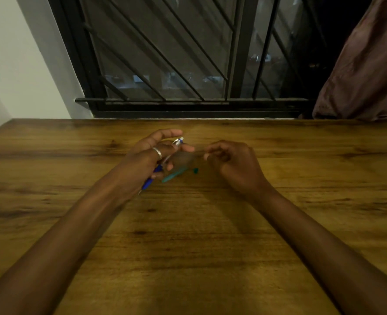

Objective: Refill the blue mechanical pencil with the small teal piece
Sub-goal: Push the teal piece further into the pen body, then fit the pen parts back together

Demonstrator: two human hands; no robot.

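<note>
My left hand (151, 153) grips the blue mechanical pencil (150, 179), held slanted with its silver top end (178, 141) pointing up and away and its blue tip end sticking out below my palm. A teal tube (173, 175) lies on the wooden table just right of that hand, and a small teal cap (195, 170) lies apart from it at its upper right end. My right hand (233, 162) hovers to the right of the pencil's top with its fingers curled and thumb and forefinger pinched together; whether anything thin is between them is too small to tell.
The wooden table (210, 235) stretches wide around both forearms. A barred window (188, 64) stands behind the table's far edge, with a brown curtain (365, 71) hanging at the far right.
</note>
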